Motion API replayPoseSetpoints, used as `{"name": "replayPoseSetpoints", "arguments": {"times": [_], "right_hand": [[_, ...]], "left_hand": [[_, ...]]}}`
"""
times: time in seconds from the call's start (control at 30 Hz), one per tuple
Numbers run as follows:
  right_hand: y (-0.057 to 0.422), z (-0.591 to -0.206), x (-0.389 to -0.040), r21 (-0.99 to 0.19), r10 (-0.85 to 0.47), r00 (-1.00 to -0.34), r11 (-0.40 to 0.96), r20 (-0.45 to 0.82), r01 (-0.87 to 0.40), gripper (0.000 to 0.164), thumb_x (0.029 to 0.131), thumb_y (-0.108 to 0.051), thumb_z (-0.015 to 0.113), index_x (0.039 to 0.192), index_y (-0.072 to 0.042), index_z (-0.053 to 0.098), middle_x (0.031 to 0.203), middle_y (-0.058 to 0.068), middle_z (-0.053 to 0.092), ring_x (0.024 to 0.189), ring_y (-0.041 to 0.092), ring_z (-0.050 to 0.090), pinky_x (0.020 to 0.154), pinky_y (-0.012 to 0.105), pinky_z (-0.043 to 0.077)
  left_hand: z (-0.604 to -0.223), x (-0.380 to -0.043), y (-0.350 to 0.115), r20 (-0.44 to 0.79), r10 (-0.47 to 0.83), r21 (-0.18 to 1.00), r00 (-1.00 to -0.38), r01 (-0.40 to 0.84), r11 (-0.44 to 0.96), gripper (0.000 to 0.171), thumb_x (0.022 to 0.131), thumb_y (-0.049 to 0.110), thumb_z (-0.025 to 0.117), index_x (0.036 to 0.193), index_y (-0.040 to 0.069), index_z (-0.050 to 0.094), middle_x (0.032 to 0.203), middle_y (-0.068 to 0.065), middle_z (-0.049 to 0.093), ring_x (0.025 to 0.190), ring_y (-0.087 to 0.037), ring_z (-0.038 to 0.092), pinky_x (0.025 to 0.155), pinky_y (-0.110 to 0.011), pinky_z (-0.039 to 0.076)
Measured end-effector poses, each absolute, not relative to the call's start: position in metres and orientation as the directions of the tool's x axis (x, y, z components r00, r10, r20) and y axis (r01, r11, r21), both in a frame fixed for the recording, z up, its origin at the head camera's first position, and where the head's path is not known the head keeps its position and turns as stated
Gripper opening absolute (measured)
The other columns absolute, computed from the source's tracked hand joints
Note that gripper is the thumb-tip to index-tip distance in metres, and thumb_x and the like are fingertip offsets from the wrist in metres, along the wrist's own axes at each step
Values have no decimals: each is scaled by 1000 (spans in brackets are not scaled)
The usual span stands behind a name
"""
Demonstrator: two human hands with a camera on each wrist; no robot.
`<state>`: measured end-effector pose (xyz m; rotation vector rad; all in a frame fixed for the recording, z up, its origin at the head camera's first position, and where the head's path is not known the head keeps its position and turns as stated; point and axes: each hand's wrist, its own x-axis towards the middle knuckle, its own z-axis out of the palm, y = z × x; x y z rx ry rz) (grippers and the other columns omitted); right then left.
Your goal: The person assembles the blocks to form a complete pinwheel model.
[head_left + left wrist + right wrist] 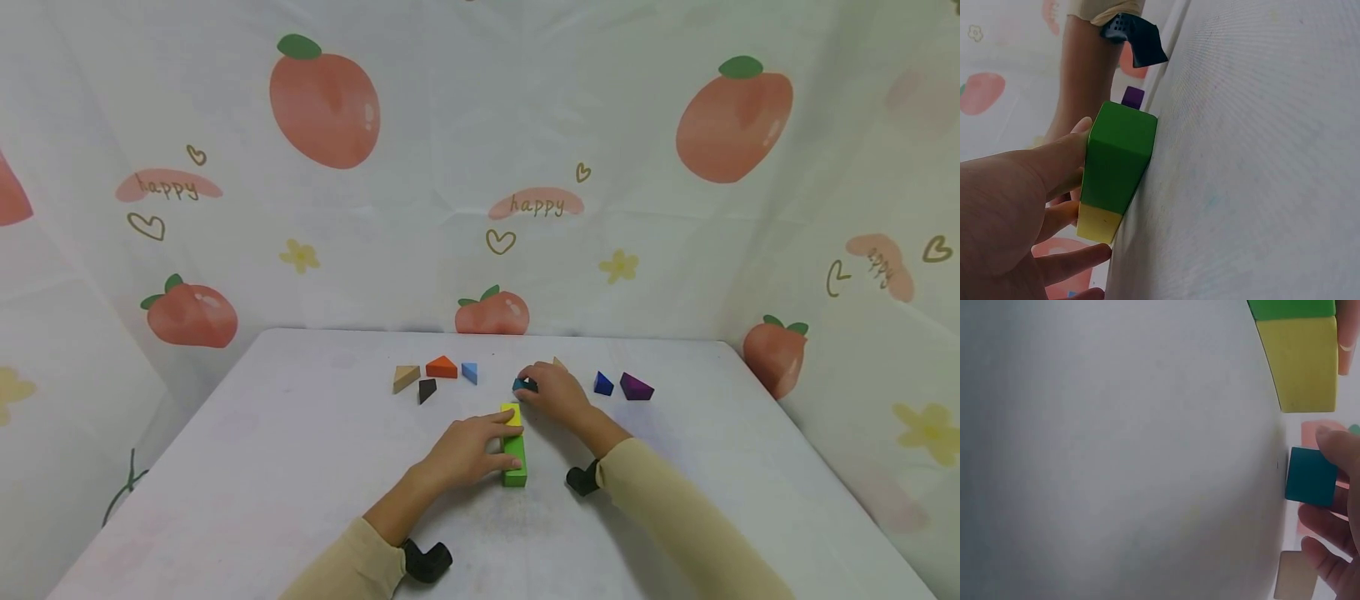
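A green block [514, 478] and a yellow block [512, 412] lie end to end on the table, the yellow one at the far end. My left hand [467, 448] rests against them from the left, its thumb on the green block and its fingers spread, fairly straight, over the yellow. Just beyond the yellow end, my right hand [557, 392] pinches a small teal block [1311, 477] between thumb and fingers. In the right wrist view the teal block is close over the white tabletop, apart from the yellow block.
Left of the hands lie a wooden block [406, 377], an orange-red triangular block [442, 367], a light blue one [470, 372] and a black one [427, 390]. Dark blue [603, 383] and purple [637, 387] blocks sit to the right. Another wooden block [1296, 576] is partly hidden behind my right hand.
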<state>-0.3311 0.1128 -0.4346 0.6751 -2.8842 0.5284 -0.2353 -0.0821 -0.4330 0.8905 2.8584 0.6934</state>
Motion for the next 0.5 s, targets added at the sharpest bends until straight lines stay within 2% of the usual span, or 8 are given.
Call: {"name": "replayPoseSetpoints", "arguments": {"times": [0.23,0.5], "right_hand": [[106,-434,-332,-353,-397,-901,829,172,-433,30,86,-32,75,108,-11,71,93,0,65,82,15,58,80,33,53],[101,-436,-329,-514,-370,-914,758,169,-402,17,91,-24,71,103,-12,72,79,-4,60,71,14,53,65,28,48]], "left_hand": [[-432,-234,-84,91,567,447,-818,543,711,52,88,45,69,135,23,61,147,2,46,132,-20,45,100,-48,42],[-432,-235,-84,106,575,436,-812,557,707,50,89,44,69,133,22,63,146,2,47,132,-20,46,98,-47,43]]}}
